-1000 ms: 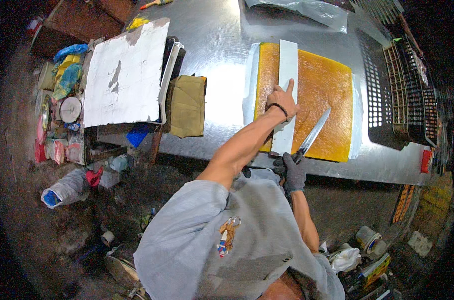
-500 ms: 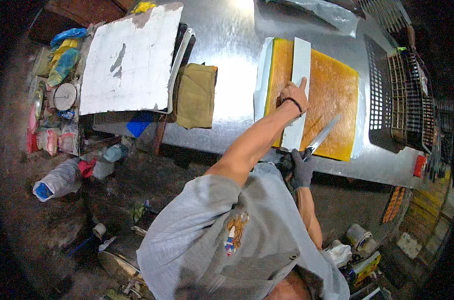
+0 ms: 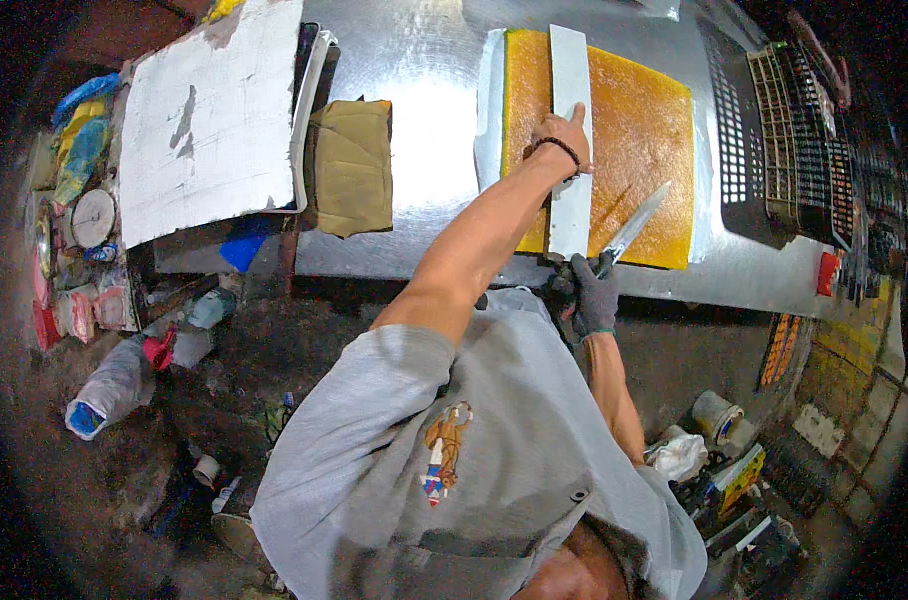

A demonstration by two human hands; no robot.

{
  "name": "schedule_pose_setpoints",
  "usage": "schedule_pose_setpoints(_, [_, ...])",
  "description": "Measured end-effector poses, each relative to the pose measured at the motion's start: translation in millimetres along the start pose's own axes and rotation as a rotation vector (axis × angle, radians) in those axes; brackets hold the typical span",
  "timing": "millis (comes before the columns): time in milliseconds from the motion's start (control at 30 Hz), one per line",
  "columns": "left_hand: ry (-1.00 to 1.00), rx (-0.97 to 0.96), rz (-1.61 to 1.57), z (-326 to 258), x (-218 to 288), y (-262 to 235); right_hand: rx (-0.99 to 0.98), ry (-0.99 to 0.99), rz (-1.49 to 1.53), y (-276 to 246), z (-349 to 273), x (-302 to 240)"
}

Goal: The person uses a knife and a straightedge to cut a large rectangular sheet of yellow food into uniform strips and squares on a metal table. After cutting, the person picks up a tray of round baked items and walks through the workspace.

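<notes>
No finished cuts show yet in the orange slab (image 3: 642,140) lying at 1 o'clock on the steel surface (image 3: 424,130). Your left hand (image 3: 562,135) presses the white guide strip (image 3: 570,90) flat; your gloved right hand (image 3: 596,296) has its grip closed around the knife (image 3: 634,228), blade at the slab's near edge.

Left arm stretched forward, left hand (image 3: 562,135) pressing flat; gloved right hand (image 3: 596,295) clenched.
</notes>
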State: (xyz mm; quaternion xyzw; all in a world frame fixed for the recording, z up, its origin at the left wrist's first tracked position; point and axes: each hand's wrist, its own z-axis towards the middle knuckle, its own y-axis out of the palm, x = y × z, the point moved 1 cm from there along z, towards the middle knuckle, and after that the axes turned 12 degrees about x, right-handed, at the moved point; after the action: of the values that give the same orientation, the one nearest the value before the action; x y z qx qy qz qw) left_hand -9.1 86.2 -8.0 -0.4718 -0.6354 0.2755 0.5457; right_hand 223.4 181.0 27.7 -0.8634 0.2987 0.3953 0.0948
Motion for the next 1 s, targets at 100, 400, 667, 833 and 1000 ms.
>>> schedule_pose_setpoints(100, [-0.017, -0.021, -0.035, -0.3, 0.8, -1.7, 0.105, -0.089, -0.089, -0.6, 5.1, 1.8])
schedule_pose_setpoints(400, [-0.010, -0.018, -0.069, -4.1, -2.5, -2.3, 0.096, -0.005, -0.130, -5.7, 11.4, 0.9])
schedule_pose_setpoints(667, [-0.008, 0.030, -0.071, -7.2, -3.7, -0.6, 0.087, -0.048, -0.426, -14.1, 19.4, -2.9])
schedule_pose_setpoints(833, [-0.025, 0.022, -0.059, -12.0, 2.2, -8.2, 0.041, -0.088, -0.398, -24.8, 34.6, 6.3])
schedule_pose_setpoints(1000, [0.016, 0.021, -0.087, -8.1, -1.4, -4.0, 0.068, -0.225, -0.740, -29.9, 45.6, -9.2])
